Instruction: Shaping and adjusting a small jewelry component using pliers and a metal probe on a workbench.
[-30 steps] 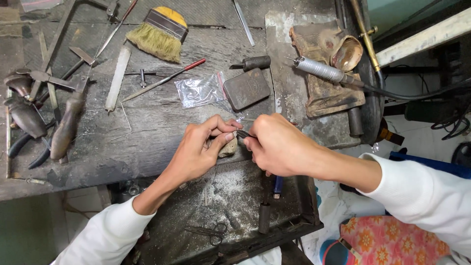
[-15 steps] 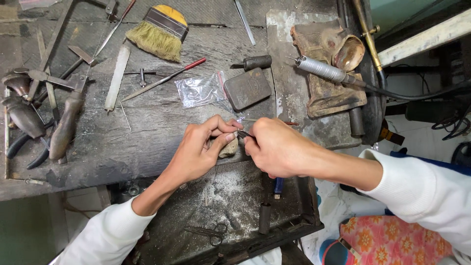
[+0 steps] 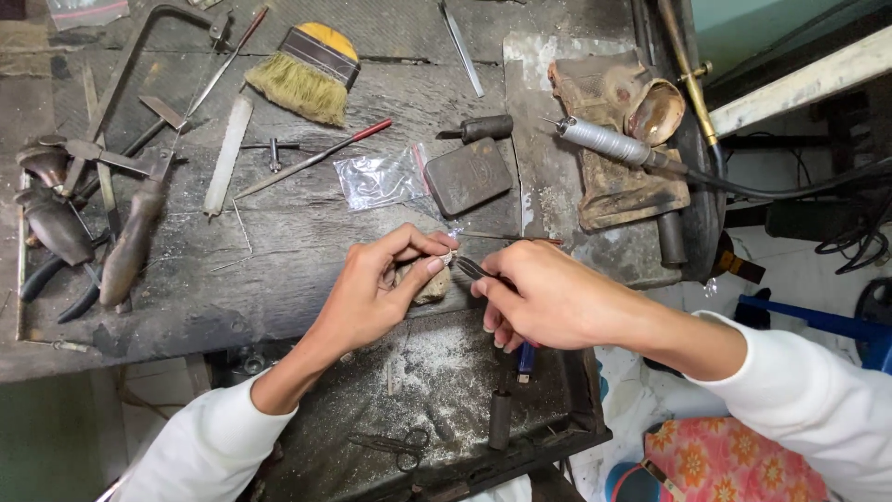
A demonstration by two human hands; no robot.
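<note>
My left hand [image 3: 372, 293] pinches a small piece [image 3: 448, 257] against the wooden peg [image 3: 426, 284] at the table's [image 3: 279, 270] near edge, for support. Right hand [image 3: 539, 297] is closed on tweezers [image 3: 472, 269], tips at the piece. Tray [image 3: 557, 409] below catches the filings.

Bare bench strip left open before the left hand [image 3: 372, 297], bounded at far left by pliers [image 3: 56, 279] and wooden handles [image 3: 130, 246], plastic bag [image 3: 379, 178] and dark metal block [image 3: 469, 175] set just beyond the hands, brush [image 3: 305, 74] farther back, rotary handpiece [image 3: 609, 144] and cable blocking the right, drawer tray [image 3: 567, 372] below partly filled by scissors [image 3: 390, 446].
</note>
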